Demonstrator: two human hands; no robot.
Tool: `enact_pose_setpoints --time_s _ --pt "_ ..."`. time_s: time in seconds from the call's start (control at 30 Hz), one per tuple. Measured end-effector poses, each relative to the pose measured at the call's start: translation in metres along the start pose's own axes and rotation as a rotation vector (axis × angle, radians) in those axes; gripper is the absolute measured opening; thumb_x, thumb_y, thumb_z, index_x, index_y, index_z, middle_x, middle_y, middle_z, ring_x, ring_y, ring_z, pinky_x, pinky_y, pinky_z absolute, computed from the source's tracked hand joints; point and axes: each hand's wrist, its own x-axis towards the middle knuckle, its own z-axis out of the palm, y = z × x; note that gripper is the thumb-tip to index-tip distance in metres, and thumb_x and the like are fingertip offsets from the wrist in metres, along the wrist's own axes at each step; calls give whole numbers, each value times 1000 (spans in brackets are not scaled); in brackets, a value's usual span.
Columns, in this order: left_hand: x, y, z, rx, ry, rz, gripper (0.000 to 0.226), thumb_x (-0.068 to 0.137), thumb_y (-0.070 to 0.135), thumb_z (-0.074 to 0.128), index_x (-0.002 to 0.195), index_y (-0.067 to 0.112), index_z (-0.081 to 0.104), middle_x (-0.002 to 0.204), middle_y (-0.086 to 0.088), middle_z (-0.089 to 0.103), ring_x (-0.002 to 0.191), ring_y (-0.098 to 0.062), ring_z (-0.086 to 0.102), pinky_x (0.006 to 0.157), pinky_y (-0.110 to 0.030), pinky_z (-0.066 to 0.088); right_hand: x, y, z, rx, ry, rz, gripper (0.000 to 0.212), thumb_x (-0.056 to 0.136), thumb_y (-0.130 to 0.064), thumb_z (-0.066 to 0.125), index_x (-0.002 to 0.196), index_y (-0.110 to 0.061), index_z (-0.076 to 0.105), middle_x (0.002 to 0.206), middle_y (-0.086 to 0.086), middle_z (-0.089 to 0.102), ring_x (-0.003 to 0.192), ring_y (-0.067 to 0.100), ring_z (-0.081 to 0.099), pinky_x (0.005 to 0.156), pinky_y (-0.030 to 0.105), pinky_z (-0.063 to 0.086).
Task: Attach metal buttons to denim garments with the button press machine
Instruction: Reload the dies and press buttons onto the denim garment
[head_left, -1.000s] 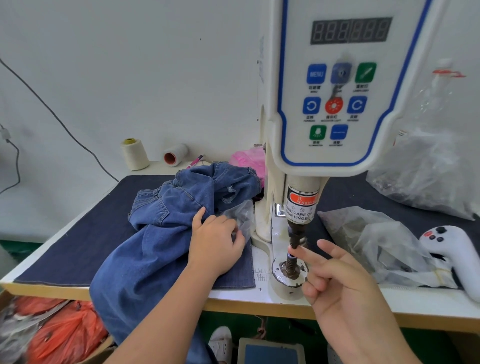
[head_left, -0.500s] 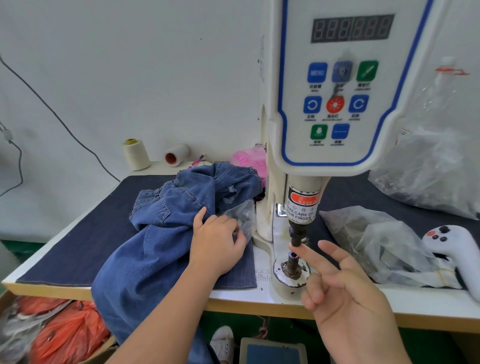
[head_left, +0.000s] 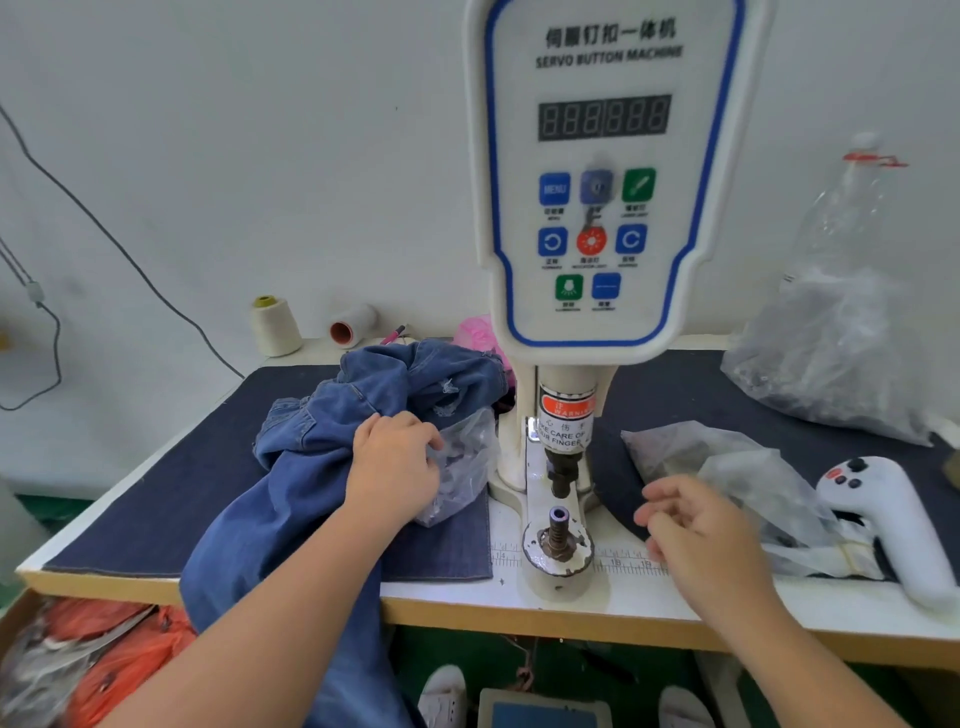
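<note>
The white button press machine (head_left: 602, 208) stands at the middle of the table. Its lower die post (head_left: 558, 525) shows a small metal part on top, under the black upper punch (head_left: 563, 470). A blue denim garment (head_left: 332, 457) lies heaped left of the machine and hangs over the table's front edge. My left hand (head_left: 392, 467) rests on the denim, fingers curled at a small clear plastic bag (head_left: 462, 467). My right hand (head_left: 701, 530), blurred, hovers right of the die with fingers loosely apart and nothing seen in it.
Clear plastic bags (head_left: 737, 467) lie right of the machine, a bigger one (head_left: 831, 353) behind. A white handheld controller (head_left: 893, 525) lies at the right edge. Two thread cones (head_left: 275, 325) stand at the back. Orange bags (head_left: 119, 660) sit below left; a foot pedal (head_left: 540, 712) below.
My right hand has drawn away from the die post to the right, leaving the small part on the post. My left hand stays on the denim. The view has tilted up.
</note>
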Motion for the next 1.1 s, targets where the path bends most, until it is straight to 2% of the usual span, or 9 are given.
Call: enact_pose_setpoints --time_s 0.07,0.13,0.17,0.37,0.43,0.53,0.73,0.93,1.1 --pt "7 4 -2 82 -87 -22 28 85 22 58 104 39 70 117 10 55 116 -17 46 110 -34 15 1 11 4 -125 6 -79 20 92 -11 57 92 -31 61 79 -9 66 69 9 62 61 26 51" --pt "13 9 -2 162 -164 -31 28 86 26 55 103 43 69 118 9 51 115 -19 42 109 -38 16 -2 16 11 -264 33 -180 17 92 -13 58 93 -29 64 69 -13 60 63 2 57 54 11 38" --pt "15 12 -1 192 -193 -35 26 86 29 54 103 44 69 118 8 50 115 -20 41 109 -40 17 -3 17 13 -308 42 -209 16 92 -13 59 93 -29 64 65 -14 57 60 1 56 53 10 35" --pt "24 13 -7 280 -338 -25 29 84 51 55 110 48 66 119 5 47 119 -24 38 106 -46 20 0 19 12 -241 40 -159 17 93 -14 58 92 -30 64 65 -14 56 61 1 55 54 9 34" --pt "25 11 -11 322 -381 15 30 87 44 53 115 50 63 120 4 47 119 -24 38 106 -46 21 0 18 12 -235 35 -155 18 93 -14 58 91 -31 64 66 -14 56 63 1 55 55 9 35" --pt "25 12 -15 412 -395 70 29 92 30 48 111 44 64 117 2 47 115 -24 39 107 -46 20 -1 18 12 -241 50 -162 18 93 -13 59 90 -31 63 67 -14 57 63 1 55 55 9 35" --pt "27 18 -22 670 -386 112 29 95 27 43 117 26 63 118 -1 51 117 -24 43 108 -48 20 -2 17 12 -251 53 -162 18 93 -13 59 91 -30 63 69 -15 57 65 1 55 57 10 35" --pt "28 31 -23 894 -401 114 37 94 40 42 124 28 60 126 -4 52 115 -24 43 101 -42 24 -3 19 13 -251 61 -173 21 93 -13 59 89 -34 59 70 -17 57 66 0 56 57 8 35" --pt "28 34 -21 933 -456 114 40 96 41 36 128 28 58 130 -4 52 116 -23 43 98 -40 24 -2 21 14 -250 75 -177 22 93 -13 59 88 -35 58 70 -19 57 65 0 56 56 7 36"
